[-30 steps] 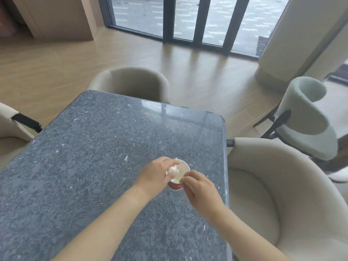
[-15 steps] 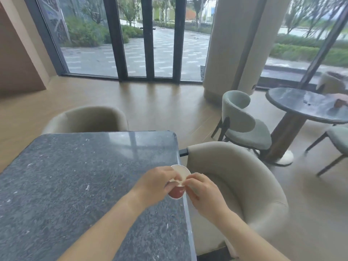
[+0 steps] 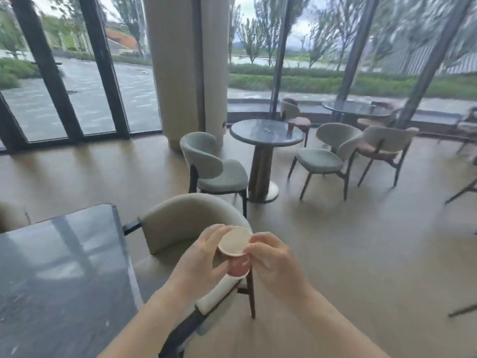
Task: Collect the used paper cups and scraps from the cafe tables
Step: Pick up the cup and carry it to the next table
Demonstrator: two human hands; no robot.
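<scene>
Two hands (image 3: pixel 201 259) (image 3: pixel 273 262), one held paper cup (image 3: pixel 235 241), three tables (image 3: pixel 64 267) (image 3: pixel 265 134) (image 3: pixel 356 109), at least six chairs (image 3: pixel 191 223).

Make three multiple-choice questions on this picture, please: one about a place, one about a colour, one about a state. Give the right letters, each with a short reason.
1. Where is the cup?
A. On the grey table
B. In the air over the chair
C. On the floor

2. What colour is the cup's outer wall?
A. Blue
B. Green
C. Red

3. How is the cup held?
A. By the left hand and the right hand together
B. By one hand only
C. By no hand; it stands free

Answers:
1 B, the hands hold it up in front of the chair, on no surface.
2 C, a red wall shows below the pale rim.
3 A, the left hand's fingers curl round the wall and the right hand's pinch the rim.
</scene>
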